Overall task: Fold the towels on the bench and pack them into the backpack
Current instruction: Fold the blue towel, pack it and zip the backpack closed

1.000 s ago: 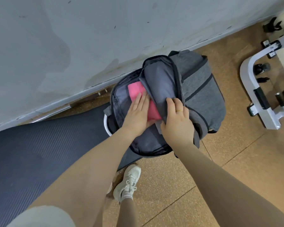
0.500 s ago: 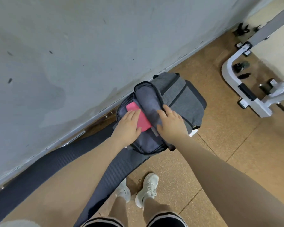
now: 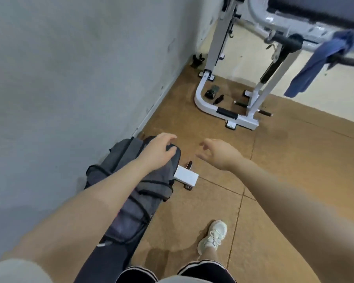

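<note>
The grey backpack point(image 3: 131, 180) leans against the wall point(image 3: 70, 78) with its contents hidden from view, the left hand point(image 3: 157, 154) resting loosely on its top, the right hand point(image 3: 221, 153) empty and relaxed above the floor, and a blue towel point(image 3: 319, 64) draped on the bench point(image 3: 253, 119).
</note>
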`<state>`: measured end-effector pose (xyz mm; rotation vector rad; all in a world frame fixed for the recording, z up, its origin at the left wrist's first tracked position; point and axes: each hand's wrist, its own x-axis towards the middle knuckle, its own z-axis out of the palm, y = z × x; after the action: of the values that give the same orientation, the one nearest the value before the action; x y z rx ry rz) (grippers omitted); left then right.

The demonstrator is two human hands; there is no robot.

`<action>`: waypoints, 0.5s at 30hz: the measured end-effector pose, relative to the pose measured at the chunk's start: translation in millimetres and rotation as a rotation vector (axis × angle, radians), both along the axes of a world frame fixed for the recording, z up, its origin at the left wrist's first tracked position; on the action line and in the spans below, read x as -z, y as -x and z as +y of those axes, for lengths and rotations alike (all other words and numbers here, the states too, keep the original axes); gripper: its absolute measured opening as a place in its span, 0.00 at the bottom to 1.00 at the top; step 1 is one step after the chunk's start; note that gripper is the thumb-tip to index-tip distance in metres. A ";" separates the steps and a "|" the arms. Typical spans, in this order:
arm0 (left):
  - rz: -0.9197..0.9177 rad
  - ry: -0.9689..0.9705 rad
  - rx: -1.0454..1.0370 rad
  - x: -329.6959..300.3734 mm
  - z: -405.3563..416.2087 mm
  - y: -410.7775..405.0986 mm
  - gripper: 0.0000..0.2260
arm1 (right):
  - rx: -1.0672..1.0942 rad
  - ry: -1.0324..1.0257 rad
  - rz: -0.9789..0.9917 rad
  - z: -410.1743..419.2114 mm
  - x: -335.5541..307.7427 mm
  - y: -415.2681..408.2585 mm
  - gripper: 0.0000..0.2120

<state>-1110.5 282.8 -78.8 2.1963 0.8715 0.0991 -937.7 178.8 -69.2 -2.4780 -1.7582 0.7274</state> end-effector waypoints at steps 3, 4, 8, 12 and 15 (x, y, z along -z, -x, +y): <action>-0.014 0.026 0.002 -19.1 -4.1 -87.0 0.17 | 0.073 -0.049 0.021 -17.2 -17.4 -83.1 0.23; -0.030 0.029 -0.002 -25.3 -5.4 -117.2 0.17 | 0.090 -0.071 0.022 -23.8 -23.2 -111.2 0.23; -0.087 0.115 -0.045 -42.8 -15.4 -241.5 0.14 | 0.197 -0.118 0.041 -54.2 -44.8 -223.2 0.23; -0.122 0.185 -0.032 -49.8 -25.2 -348.7 0.11 | 0.289 -0.123 0.024 -67.9 -49.7 -323.8 0.22; -0.129 0.167 0.065 -50.5 -21.0 -416.0 0.11 | 0.399 -0.165 0.039 -65.8 -43.7 -386.7 0.21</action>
<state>-694.5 261.8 -28.4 2.0365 0.7097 0.1306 -551.0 113.0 -25.5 -2.5589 -1.1954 0.5665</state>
